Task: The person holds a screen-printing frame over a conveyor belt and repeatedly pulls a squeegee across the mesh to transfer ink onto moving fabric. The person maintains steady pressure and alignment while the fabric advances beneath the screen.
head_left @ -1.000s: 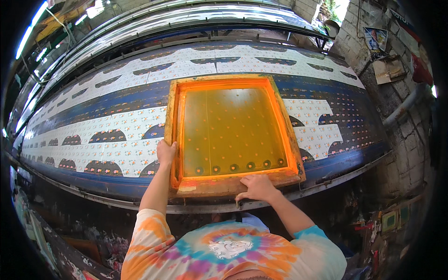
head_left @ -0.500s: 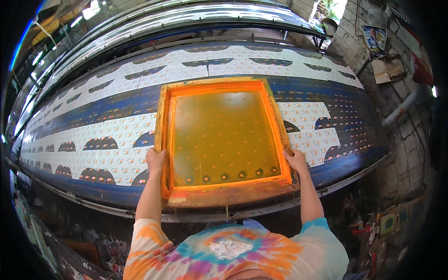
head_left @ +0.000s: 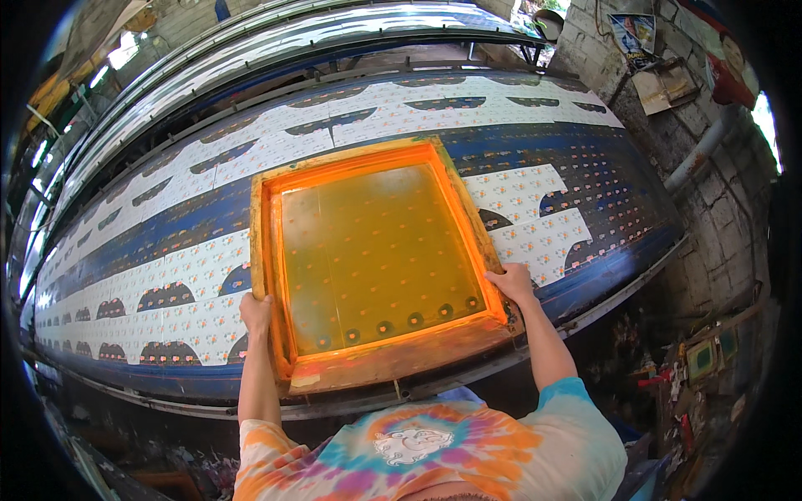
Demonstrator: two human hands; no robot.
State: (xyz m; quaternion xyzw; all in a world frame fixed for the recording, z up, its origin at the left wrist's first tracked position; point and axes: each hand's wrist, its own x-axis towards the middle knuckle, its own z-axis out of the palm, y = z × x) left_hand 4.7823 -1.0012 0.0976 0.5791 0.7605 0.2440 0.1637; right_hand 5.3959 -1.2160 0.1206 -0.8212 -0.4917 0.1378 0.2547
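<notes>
A large screen-printing frame [head_left: 368, 242] lies before me, its wooden sides smeared with orange ink around a yellow-green mesh. Small motifs dot the mesh, and several dark rings run along its near edge. My left hand [head_left: 256, 314] grips the frame's left side near the lower corner. On the opposite side, my right hand [head_left: 511, 282] is closed round the wooden edge. Beneath and beside the frame are white fabric pieces [head_left: 535, 242] printed with small orange flowers. Whether the frame rests fully on the printing table [head_left: 618, 267] or is slightly raised, I cannot tell.
A metal rail [head_left: 585, 320] runs along the table's near edge. More printed white pieces [head_left: 184, 284] stretch away to the left. Beyond stands another long table [head_left: 351, 37]. A block wall [head_left: 710, 192] rises at the right, with odds and ends [head_left: 702, 367] piled below it.
The view has turned, so the table and frame appear tilted and shifted left. Both hands keep their grip on the frame; whether it has moved along the table is hard to tell.
</notes>
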